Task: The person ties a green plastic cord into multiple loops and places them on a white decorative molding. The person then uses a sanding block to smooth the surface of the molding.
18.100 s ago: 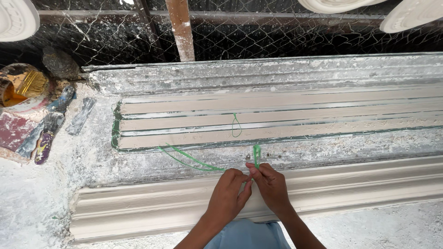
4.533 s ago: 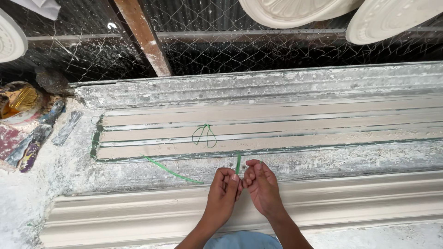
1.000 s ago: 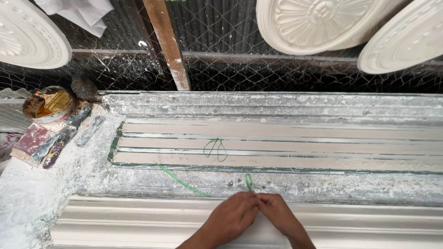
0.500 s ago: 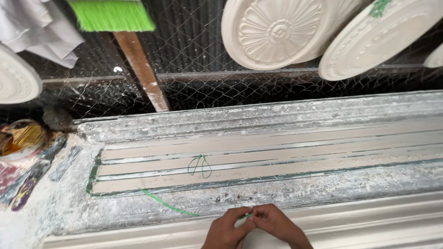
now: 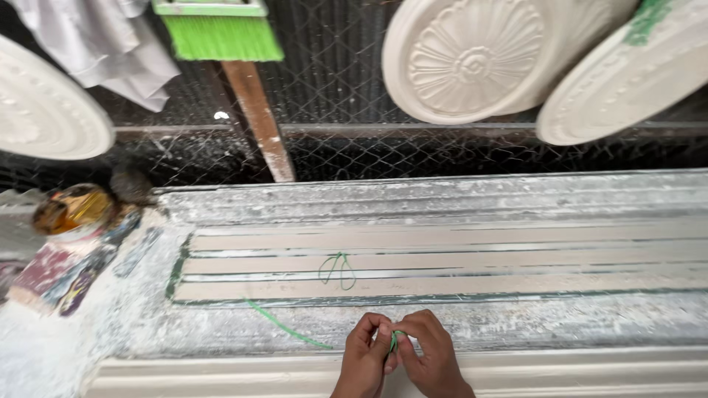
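My left hand and my right hand meet at the near edge of a plaster-crusted bench, fingertips pinched together on a thin green string. The string trails away to the left as a green strand across the rough plaster. A small green string loop lies on the long mould of pale strips just beyond my hands. A white cornice moulding runs along the bench edge under my wrists.
Round plaster ceiling medallions hang on the wire-mesh fence behind, with another medallion at left. A green broom head and its wooden handle lean on the fence. Grey cloth hangs at top left. A dirty container and tools sit at left.
The view has tilted upward, so the fence, medallions and broom now fill the top. My hands stay pinched together on the green string at the bench edge.
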